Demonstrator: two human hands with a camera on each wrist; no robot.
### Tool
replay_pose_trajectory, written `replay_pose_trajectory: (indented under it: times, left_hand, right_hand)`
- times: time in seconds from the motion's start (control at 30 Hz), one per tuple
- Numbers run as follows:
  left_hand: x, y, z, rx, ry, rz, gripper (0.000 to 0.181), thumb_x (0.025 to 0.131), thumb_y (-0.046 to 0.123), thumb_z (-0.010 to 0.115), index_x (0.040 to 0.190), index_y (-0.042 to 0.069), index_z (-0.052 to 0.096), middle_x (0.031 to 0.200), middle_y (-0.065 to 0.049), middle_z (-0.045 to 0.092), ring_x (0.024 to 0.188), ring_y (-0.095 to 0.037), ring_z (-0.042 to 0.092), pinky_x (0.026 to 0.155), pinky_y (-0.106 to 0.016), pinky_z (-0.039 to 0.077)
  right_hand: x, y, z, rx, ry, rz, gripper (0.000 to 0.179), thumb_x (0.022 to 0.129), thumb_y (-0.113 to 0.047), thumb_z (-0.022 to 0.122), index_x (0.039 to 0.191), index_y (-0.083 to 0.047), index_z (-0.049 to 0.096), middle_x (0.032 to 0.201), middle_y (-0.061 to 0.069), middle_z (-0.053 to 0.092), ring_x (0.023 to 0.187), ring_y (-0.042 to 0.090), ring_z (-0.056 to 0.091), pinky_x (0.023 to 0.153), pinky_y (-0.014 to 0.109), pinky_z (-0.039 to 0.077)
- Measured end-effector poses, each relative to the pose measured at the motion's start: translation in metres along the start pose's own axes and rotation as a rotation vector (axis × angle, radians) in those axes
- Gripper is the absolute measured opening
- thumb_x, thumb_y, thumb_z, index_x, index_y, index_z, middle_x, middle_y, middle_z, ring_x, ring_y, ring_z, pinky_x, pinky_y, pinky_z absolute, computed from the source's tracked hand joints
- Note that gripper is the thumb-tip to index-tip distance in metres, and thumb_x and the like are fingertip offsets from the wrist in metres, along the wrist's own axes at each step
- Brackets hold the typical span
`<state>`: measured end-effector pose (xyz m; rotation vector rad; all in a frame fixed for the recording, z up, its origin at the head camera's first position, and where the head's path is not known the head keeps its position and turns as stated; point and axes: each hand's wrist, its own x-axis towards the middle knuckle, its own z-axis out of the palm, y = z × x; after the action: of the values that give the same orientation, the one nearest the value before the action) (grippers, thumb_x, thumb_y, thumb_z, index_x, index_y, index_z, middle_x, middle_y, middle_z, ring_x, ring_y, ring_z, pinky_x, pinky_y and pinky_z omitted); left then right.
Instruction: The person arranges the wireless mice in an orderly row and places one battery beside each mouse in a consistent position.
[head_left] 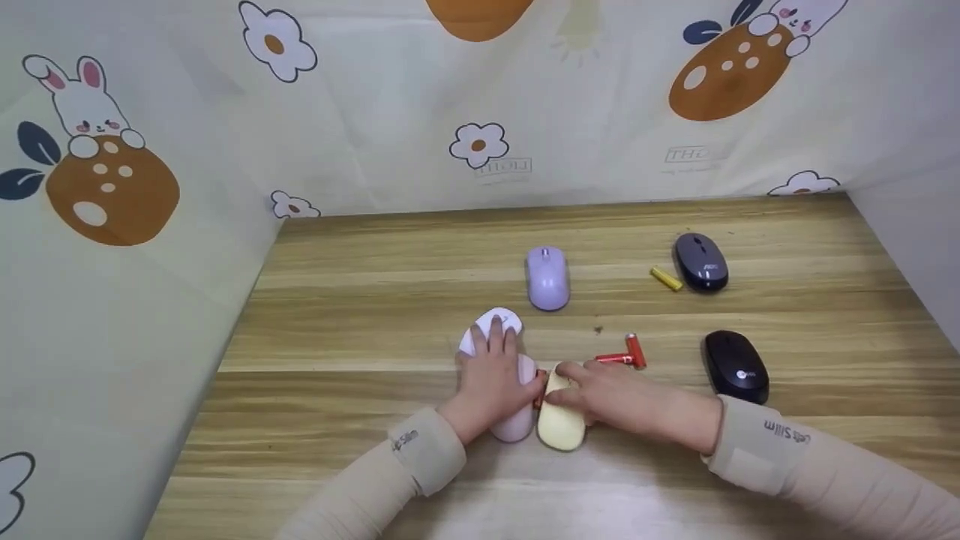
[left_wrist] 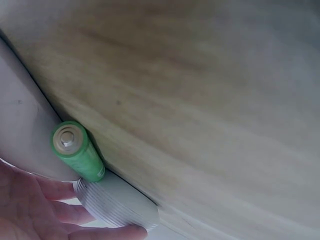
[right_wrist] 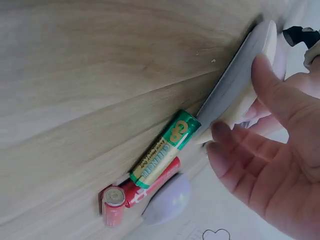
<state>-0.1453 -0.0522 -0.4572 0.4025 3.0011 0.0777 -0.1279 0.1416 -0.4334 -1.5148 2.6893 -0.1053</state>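
My left hand (head_left: 491,379) lies with spread fingers over a white computer mouse (head_left: 469,341) and a pink mouse (head_left: 514,427). Its thumb reaches a red battery (head_left: 538,397) between the pink mouse and a pale yellow mouse (head_left: 562,431). In the left wrist view a green battery (left_wrist: 82,157) sits against the pink mouse, by the ridged side of the white one. With thumb and bent fingers my right hand (head_left: 611,394) holds the yellow mouse. Close to that mouse's end, a green and gold battery (right_wrist: 165,147) shows in the right wrist view.
Two red batteries (head_left: 636,351) lie right of centre. A lilac mouse (head_left: 548,281) is farther back. To the right are a dark grey mouse (head_left: 701,262) beside a yellow battery (head_left: 666,278), and a black mouse (head_left: 736,367) near the right forearm. Patterned cloth (head_left: 375,135) borders the wooden table.
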Motion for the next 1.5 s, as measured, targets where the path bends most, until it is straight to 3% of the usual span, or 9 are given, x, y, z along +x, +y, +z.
replay_pose_trajectory:
  times: [0.17, 0.3, 0.5, 0.87, 1.07, 1.5]
  left_hand:
    - [0.001, 0.0, 0.001, 0.005, 0.001, 0.001, 0.084, 0.082, 0.063, 0.042, 0.139, 0.002, 0.035, 0.146, -0.02, 0.027, 0.127, -0.048, 0.027, 0.086, -0.063, 0.038]
    - [0.001, 0.0, 0.001, 0.008, 0.002, -0.001, 0.084, 0.082, 0.063, 0.042, 0.139, 0.002, 0.035, 0.146, -0.019, 0.027, 0.127, -0.048, 0.028, 0.086, -0.063, 0.038]
    - [0.0, 0.001, 0.0, -0.001, -0.011, -0.005, 0.085, 0.082, 0.064, 0.041, 0.14, 0.002, 0.033, 0.147, -0.02, 0.026, 0.128, -0.048, 0.026, 0.087, -0.064, 0.036]
    - [0.0, -0.005, -0.001, 0.017, -0.005, 0.004, 0.085, 0.08, 0.064, 0.044, 0.139, 0.003, 0.035, 0.147, -0.018, 0.027, 0.128, -0.046, 0.028, 0.087, -0.061, 0.038]
    - [0.001, -0.007, -0.001, -0.008, -0.011, 0.01, 0.085, 0.081, 0.064, 0.044, 0.139, 0.002, 0.035, 0.146, -0.02, 0.027, 0.128, -0.048, 0.027, 0.087, -0.063, 0.037]
    - [0.002, -0.01, -0.002, -0.007, -0.02, 0.004, 0.083, 0.082, 0.062, 0.044, 0.14, 0.003, 0.034, 0.147, -0.02, 0.026, 0.128, -0.049, 0.026, 0.088, -0.064, 0.035]
  right_hand:
    - [-0.001, -0.01, -0.002, 0.081, -0.037, 0.154, 0.052, 0.074, -0.027, 0.071, 0.122, -0.012, 0.058, 0.121, 0.024, 0.051, 0.093, 0.039, 0.056, 0.073, 0.049, 0.049]
    - [0.001, -0.022, 0.004, 0.084, 0.002, 0.246, 0.062, 0.073, -0.04, 0.07, 0.123, -0.006, 0.056, 0.122, 0.031, 0.048, 0.1, 0.047, 0.052, 0.079, 0.054, 0.046]
    - [0.005, -0.032, 0.011, 0.028, 0.04, 0.267, 0.074, 0.069, -0.05, 0.07, 0.125, -0.005, 0.054, 0.121, 0.034, 0.047, 0.098, 0.051, 0.052, 0.082, 0.055, 0.045]
    - [0.012, -0.011, 0.008, 0.269, -0.033, 0.323, 0.076, 0.069, -0.031, 0.077, 0.128, 0.006, 0.046, 0.13, 0.039, 0.036, 0.113, 0.056, 0.04, 0.091, 0.057, 0.039]
    - [0.017, 0.0, 0.008, 0.333, -0.075, 0.352, 0.078, 0.072, -0.03, 0.075, 0.131, 0.008, 0.041, 0.136, 0.038, 0.03, 0.122, 0.053, 0.033, 0.098, 0.054, 0.034]
    - [0.022, 0.009, 0.005, 0.402, -0.075, 0.345, 0.079, 0.071, -0.026, 0.077, 0.135, 0.002, 0.04, 0.139, 0.035, 0.027, 0.127, 0.045, 0.031, 0.1, 0.05, 0.034]
